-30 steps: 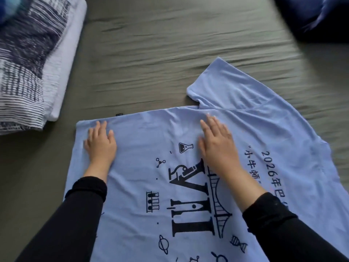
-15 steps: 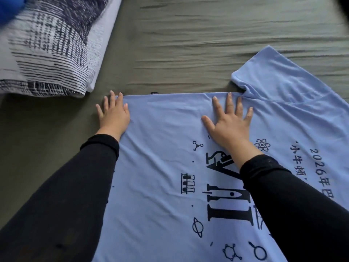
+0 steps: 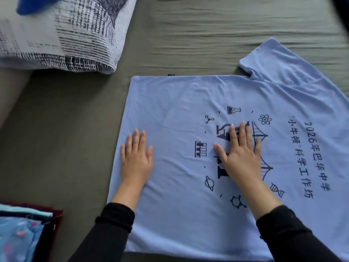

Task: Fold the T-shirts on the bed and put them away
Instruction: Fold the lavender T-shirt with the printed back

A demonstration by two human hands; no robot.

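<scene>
A light blue T-shirt (image 3: 179, 103) with a black science print lies spread flat on the grey-green bed sheet (image 3: 188, 35), its hem to the left and one sleeve sticking out at the upper right. My left hand (image 3: 137, 157) presses flat on the shirt near its hem edge, fingers straight. My right hand (image 3: 239, 152) lies flat on the printed middle of the shirt, fingers spread. Neither hand holds any cloth.
A black-and-white patterned pillow (image 3: 62, 35) lies at the upper left, with something bright blue (image 3: 34, 4) on top of it. At the lower left corner sits a stack of folded clothes (image 3: 20, 233), blue patterned cloth over dark red. Bare sheet stretches beyond the shirt.
Both hands have slid from the shirt's far edge back toward me, over the cloth. The view has shifted so the stack of clothes at the lower left now shows.
</scene>
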